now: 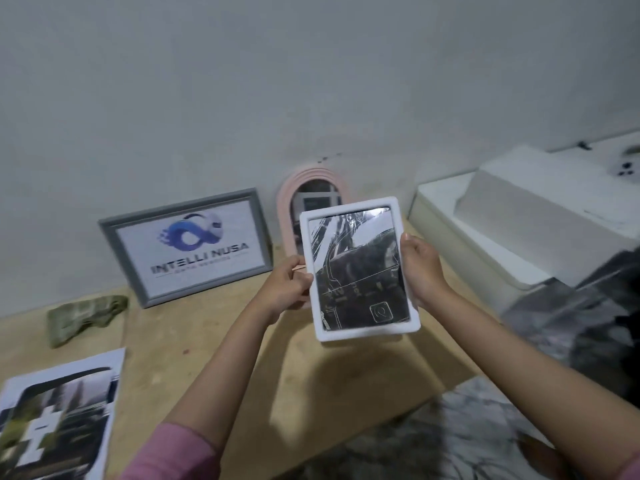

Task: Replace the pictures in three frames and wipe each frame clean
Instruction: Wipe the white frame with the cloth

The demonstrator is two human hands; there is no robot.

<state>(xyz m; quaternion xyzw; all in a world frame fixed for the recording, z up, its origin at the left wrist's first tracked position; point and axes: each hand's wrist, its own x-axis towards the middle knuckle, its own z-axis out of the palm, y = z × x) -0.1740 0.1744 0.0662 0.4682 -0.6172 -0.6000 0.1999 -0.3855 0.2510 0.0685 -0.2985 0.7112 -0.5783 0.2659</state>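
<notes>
I hold a white picture frame (360, 268) upright above the wooden table, its front toward me with a dark picture behind shiny film. My left hand (289, 285) grips its left edge and my right hand (420, 268) grips its right edge. A grey frame (187, 245) with a blue logo print leans on the wall at the back left. Behind the white frame stands a pink arched frame (313, 192), partly hidden. A green cloth (83, 317) lies crumpled at the left. A printed picture sheet (59, 417) lies at the lower left.
White boxes (526, 216) are stacked at the back right against the wall. A dark patterned fabric (571, 341) covers the right side and the lower right of the table (207, 341). The grey wall (311, 81) rises close behind the frames.
</notes>
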